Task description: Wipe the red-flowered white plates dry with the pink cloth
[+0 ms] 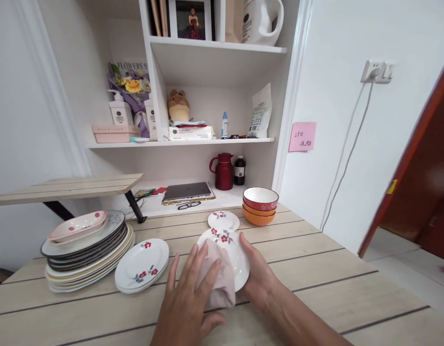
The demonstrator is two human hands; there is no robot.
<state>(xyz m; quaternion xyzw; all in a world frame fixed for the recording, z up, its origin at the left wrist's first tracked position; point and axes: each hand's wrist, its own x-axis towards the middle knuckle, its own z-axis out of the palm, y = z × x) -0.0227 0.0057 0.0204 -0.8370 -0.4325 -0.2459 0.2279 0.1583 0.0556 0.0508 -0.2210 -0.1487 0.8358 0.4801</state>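
Observation:
My right hand [260, 278] grips a white plate [241, 262] by its right edge, thumb on the rim and the other fingers hidden beneath. The plate has red flowers with grey leaves and is held tilted above the table. My left hand [193, 293] presses a pale pink cloth [222, 278] against the plate's face, its fingers spread over the cloth. Just beyond lies a smaller plate [224, 221] with the same flowers. To the left of my left hand sits a short stack of matching flowered plates [141, 264].
A tall stack of plates [88, 259], topped by pink-spotted oval dishes [78, 227], stands at the left under a small raised shelf [70, 187]. Stacked bowls [260, 206] stand at the back right. Behind are a closed laptop [188, 191], glasses [189, 205] and a red jug [224, 171].

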